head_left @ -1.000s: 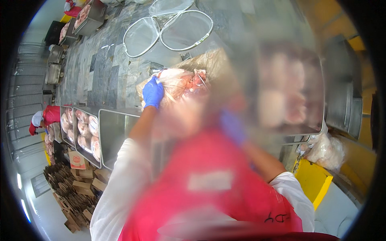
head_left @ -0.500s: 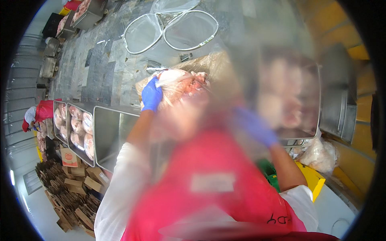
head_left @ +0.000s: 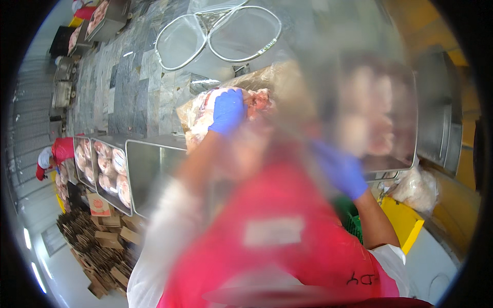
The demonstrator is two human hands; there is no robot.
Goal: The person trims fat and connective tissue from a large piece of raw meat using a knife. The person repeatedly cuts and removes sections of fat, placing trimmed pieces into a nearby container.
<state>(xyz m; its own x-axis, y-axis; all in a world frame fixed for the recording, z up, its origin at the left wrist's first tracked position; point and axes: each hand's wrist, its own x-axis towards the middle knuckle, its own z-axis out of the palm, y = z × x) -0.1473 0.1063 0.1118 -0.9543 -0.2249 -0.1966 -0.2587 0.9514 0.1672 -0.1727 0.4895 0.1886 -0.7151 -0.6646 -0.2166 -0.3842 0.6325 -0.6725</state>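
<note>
My left hand (head_left: pixel 227 111), in a blue glove, lies on top of a pile of raw meat (head_left: pixel 260 101), its fingers curled down against it. The pale and red meat sits in clear plastic inside a brown cardboard box (head_left: pixel 284 75). Further right is my right hand (head_left: pixel 340 168), also gloved in blue, near the close edge of a metal bin. A blurred haze covers its fingers, so I cannot see whether it holds anything. The same haze hides part of the meat and the box's right side.
On the right stands a metal bin (head_left: pixel 415 120) with pale meat pieces. At left are an open metal bin (head_left: pixel 154 149) and bins of wrapped meat (head_left: pixel 107 168). Beyond the box are wire hoops with clear bags (head_left: pixel 245 60). Flattened cardboard (head_left: pixel 84 231) and a co-worker (head_left: pixel 62 149) are far left.
My left hand has moved right, from the pile's left edge onto its top, and no longer pulls up the pale film or skin. My right hand has shifted slightly right and nearer.
</note>
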